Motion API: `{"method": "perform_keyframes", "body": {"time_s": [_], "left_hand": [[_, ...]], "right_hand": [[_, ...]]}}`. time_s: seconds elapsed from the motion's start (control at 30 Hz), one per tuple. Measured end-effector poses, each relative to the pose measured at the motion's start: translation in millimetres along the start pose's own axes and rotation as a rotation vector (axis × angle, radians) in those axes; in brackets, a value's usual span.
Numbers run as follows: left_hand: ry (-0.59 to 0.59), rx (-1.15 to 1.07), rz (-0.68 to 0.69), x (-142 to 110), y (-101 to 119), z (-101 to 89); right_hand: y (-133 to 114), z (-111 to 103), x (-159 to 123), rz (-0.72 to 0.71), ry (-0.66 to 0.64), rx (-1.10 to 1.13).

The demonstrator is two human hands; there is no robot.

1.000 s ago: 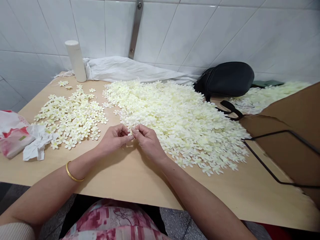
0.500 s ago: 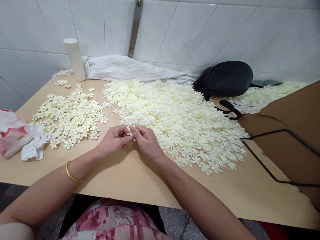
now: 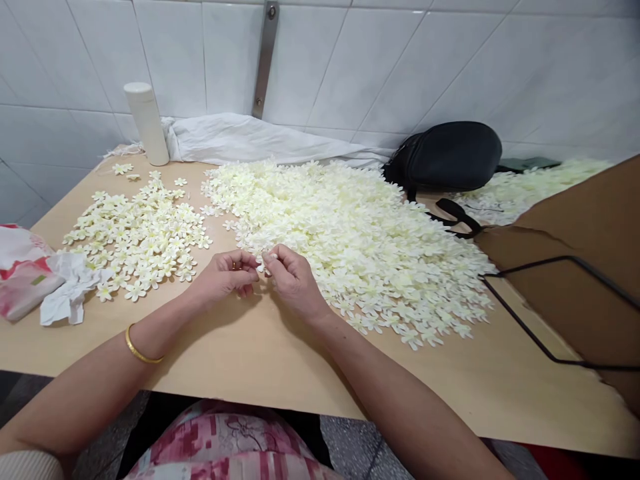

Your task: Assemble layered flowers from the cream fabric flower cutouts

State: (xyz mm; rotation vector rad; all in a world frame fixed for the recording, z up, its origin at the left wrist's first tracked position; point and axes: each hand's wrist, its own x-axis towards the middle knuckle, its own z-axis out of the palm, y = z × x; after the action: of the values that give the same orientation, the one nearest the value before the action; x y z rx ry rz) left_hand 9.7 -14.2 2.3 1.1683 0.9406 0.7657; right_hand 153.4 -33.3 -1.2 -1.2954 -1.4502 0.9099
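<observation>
Between my fingertips, above the front of the table, is a small cream artificial flower (image 3: 261,265), mostly hidden by the fingers. My left hand (image 3: 231,272) pinches at its left side, thumb and forefinger close together. From the right, my right hand (image 3: 291,277) grips it between thumb and forefinger. Just behind my right hand spreads a large pile of white-yellow artificial flowers (image 3: 345,227). Left of my left hand lies a smaller heap of similar flowers (image 3: 137,233), with more yellow at their centres.
A white bottle (image 3: 147,125) stands at the back left beside a white cloth (image 3: 240,139). A black bag (image 3: 445,158) rests behind the large pile. To the right leans a cardboard box (image 3: 580,247) with a black strap. Crumpled paper (image 3: 67,283) and a red-white package (image 3: 25,280) lie left.
My left hand has drawn slightly away from my right, and its fingers have shifted around the flower. The view has moved a little. Both piles look the same.
</observation>
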Motion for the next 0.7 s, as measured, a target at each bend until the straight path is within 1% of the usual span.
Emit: {"method": "perform_keyframes", "body": {"time_s": [0.17, 0.23, 0.3, 0.4, 0.43, 0.5, 0.57, 0.6, 0.7], "left_hand": [[-0.047, -0.077, -0.028, -1, 0, -0.4], [-0.055, -0.059, -0.011, -2, -1, 0.5], [-0.036, -0.004, 0.015, -3, -1, 1.8], [0.023, 0.067, 0.043, -3, 0, 2.1], [0.039, 0.083, 0.052, -3, 1, 1.6], [0.046, 0.12, 0.059, -3, 2, -0.5], [0.028, 0.159, 0.038, -2, 4, -2.9], [0.013, 0.176, 0.018, -2, 5, -4.1], [-0.017, 0.228, -0.056, -3, 7, -7.5]], "right_hand": [[6, 2, 2, 0.02, 0.017, -0.034], [9, 4, 2, 0.02, 0.002, -0.011], [10, 6, 2, 0.02, -0.035, 0.025], [10, 8, 2, -0.005, -0.133, 0.085], [9, 9, 2, -0.021, -0.143, 0.09], [8, 8, 2, -0.04, -0.109, 0.063], [6, 6, 3, -0.03, -0.048, 0.039], [6, 5, 3, -0.015, -0.038, 0.049], [7, 1, 4, 0.054, -0.093, 0.143]]}}
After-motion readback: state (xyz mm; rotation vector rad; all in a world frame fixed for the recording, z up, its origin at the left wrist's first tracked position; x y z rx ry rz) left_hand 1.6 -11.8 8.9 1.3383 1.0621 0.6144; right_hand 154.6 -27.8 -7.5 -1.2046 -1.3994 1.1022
